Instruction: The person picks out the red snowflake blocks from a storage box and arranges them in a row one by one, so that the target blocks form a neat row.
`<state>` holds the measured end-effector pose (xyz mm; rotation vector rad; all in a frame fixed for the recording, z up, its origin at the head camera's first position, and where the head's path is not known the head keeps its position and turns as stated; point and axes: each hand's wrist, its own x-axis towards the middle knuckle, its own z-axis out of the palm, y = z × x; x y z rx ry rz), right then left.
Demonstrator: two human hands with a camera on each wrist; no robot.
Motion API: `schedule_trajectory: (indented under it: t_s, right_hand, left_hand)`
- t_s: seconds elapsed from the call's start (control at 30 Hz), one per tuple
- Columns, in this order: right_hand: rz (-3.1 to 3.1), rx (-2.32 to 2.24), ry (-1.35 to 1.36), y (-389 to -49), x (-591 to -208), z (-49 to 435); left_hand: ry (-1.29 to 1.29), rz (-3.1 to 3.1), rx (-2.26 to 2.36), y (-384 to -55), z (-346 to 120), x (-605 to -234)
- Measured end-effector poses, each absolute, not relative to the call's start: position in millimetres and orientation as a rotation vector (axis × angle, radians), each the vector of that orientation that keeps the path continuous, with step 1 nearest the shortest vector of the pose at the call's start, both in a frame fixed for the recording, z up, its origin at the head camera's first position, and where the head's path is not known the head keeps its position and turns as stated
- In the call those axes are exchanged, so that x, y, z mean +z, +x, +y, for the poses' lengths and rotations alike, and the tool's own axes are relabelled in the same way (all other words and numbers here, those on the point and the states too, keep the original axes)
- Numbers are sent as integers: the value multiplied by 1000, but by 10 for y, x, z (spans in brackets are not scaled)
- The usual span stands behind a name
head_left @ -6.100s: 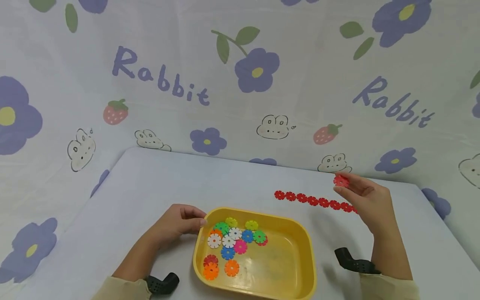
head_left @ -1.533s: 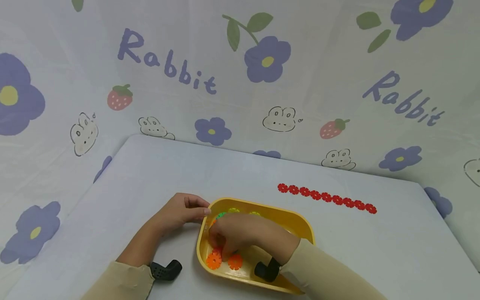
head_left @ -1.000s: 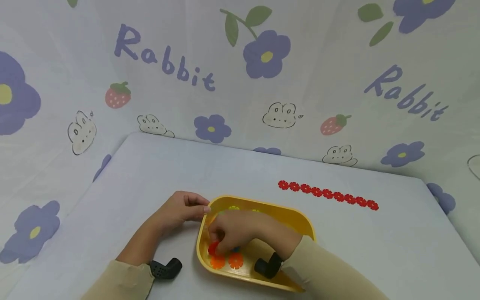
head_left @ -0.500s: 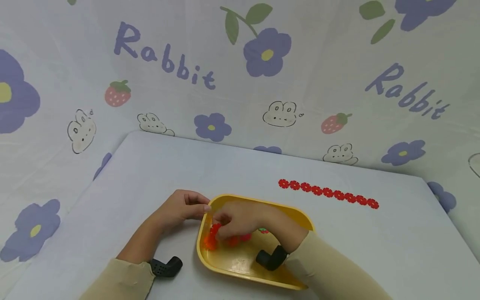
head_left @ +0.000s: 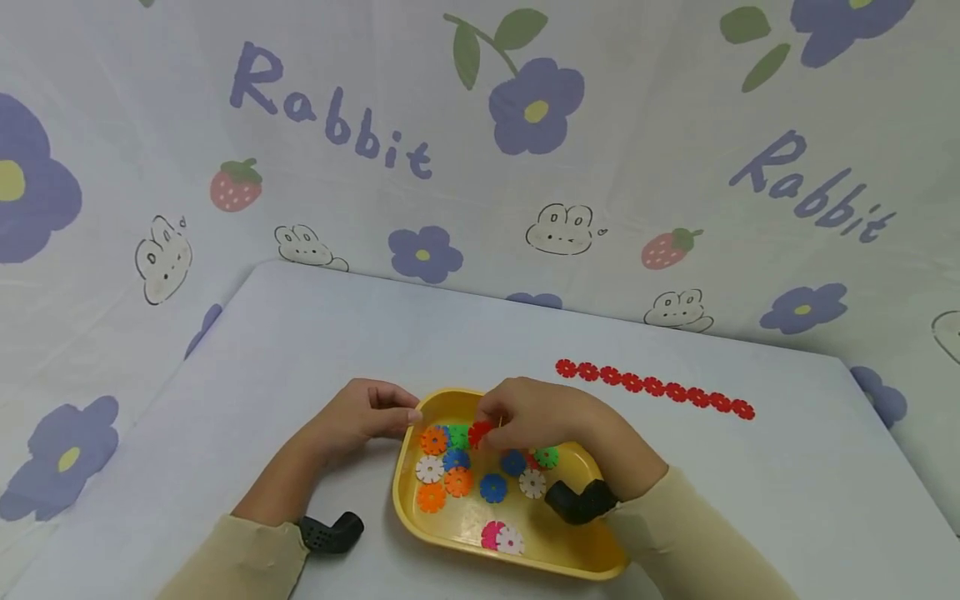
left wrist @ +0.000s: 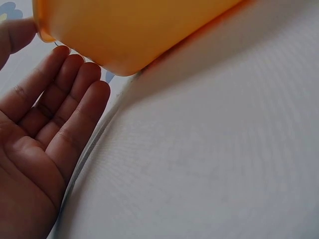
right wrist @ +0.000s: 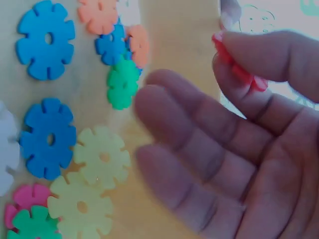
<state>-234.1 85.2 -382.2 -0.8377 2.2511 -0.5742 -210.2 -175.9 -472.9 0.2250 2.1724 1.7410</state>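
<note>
My right hand [head_left: 536,414] pinches a red snowflake disc [head_left: 480,433] between thumb and index finger, above the far side of the yellow tray [head_left: 480,546]. The right wrist view shows the red disc [right wrist: 241,72] nearly edge-on, with the other fingers loosely bent and apart from it. My left hand [head_left: 367,412] holds the tray's left far corner, thumb on the rim and fingers along the outside under it. Inside the tray lie several loose snowflake discs: orange [head_left: 431,497], blue [head_left: 493,488], white [head_left: 532,483], green [head_left: 546,457] and pink ones. Yellow discs [right wrist: 79,206] show in the right wrist view.
Behind the tray to the right, a straight row of red snowflake discs [head_left: 655,387] lies edge to edge on the white table [head_left: 360,325]. A cloth backdrop [head_left: 480,192] printed with flowers and rabbits hangs behind the table. Black wrist devices [head_left: 332,533] sit on both wrists.
A disc held earlier now ends the red row at the right. My right hand has since stirred the tray, spreading its discs, and lifted another red one up and rightward. The left hand stays put.
</note>
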Motion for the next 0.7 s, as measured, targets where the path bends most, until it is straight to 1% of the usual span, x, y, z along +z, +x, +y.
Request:
schedule_trajectory:
  t_s: [0.37,0.53,0.7]
  right_hand:
    - [2148,-853,-852,-2405,-3919,877]
    - [2125,-902,-840,-2407,-3923,866]
    - [2179,-858,-878,-2403,-3932,848]
  left_hand:
    - [227,2160,1751,-2113,-1758,-4754]
    - [230,2160,1749,-2120,-1759,-4748]
    - [223,2156,1747,-2114,-1761,-4738]
